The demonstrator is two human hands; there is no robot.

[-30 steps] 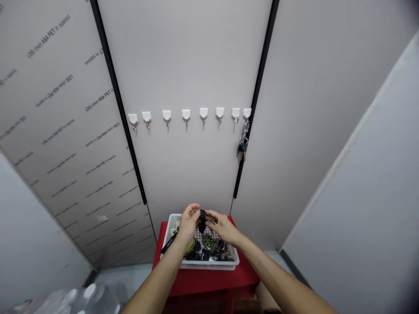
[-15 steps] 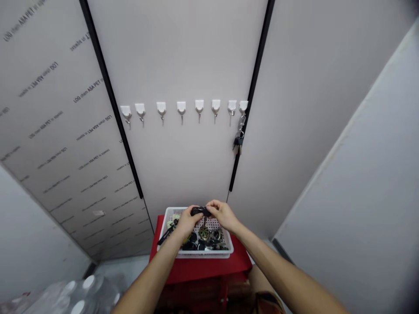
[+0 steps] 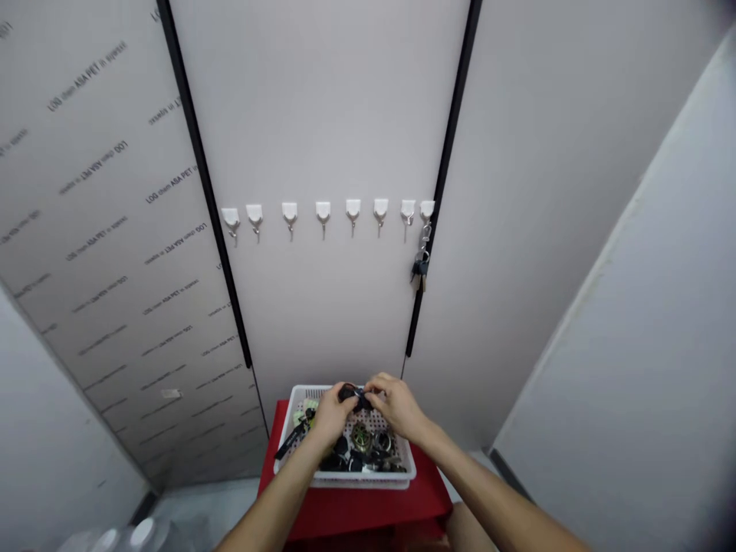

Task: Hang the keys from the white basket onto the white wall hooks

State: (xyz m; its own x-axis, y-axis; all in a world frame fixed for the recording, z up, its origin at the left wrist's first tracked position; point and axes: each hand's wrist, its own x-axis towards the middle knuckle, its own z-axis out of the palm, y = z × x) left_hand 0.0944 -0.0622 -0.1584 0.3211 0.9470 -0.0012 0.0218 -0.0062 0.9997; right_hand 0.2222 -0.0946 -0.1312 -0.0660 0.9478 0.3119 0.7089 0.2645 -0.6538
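Note:
Over the far side of a white plastic basket (image 3: 388, 481), my left hand (image 3: 330, 415) and my right hand (image 3: 396, 406) meet at a small black object (image 3: 363, 400), with a hint of shiny metal on it. Both hands are closed, thumbs and fingers pinching it from either side. The fingers partly cover it, so its exact kind cannot be made out. Beneath the hands, the basket holds a round bronze-coloured wheel-shaped charm (image 3: 361, 437), metal rings (image 3: 382, 441), a black strap (image 3: 291, 442) over its left rim, and several dark pieces.
The basket stands on a red-covered stool or table (image 3: 345, 514). White hooks (image 3: 323, 218) run in a row across the wall panel; a bunch of keys (image 3: 420, 272) hangs from the rightmost one. White-capped bottles (image 3: 143, 533) are on the floor at lower left.
The view has tilted up, so hooks and basket sit lower in the picture. My fingers have shifted on the black object, which now looks bent or turned. Both hands keep hold of it.

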